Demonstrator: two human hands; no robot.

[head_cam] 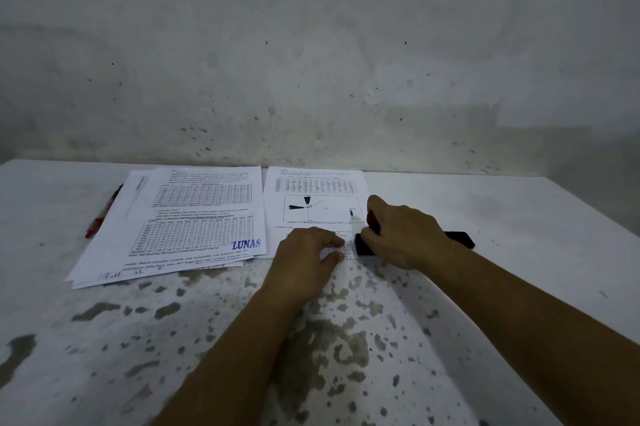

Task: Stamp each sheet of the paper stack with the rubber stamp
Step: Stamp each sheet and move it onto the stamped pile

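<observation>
Wall: pale, stained and speckled, rising straight behind the desk.
Desk: white top with grey patches where the coating has worn, mostly near the person.
Left pile: several printed sheets fanned loosely on the left half of the desk; the top one carries two tables and a blue "LUNAS" mark at its near right corner.
Red object: partly hidden under the left edge of that pile; what it is cannot be told.
Right sheet: lies just beside the left pile, touching or nearly touching its edge; printed with a table at the top and a boxed chart below. Whether more sheets lie under it cannot be told.
Left hand: rests palm down on the near edge of the right sheet, fingers relaxed and spread flat on the paper, holding nothing.
Right hand: fingers curled down around the stamp, at the near right corner of the right sheet.
Stamp: black base pressed down on the sheet's near right corner, a reddish handle showing above the knuckles; just beside the left fingertips.
Black pad: flat dark block on the desk right of the sheet, mostly hidden behind the right wrist.
</observation>
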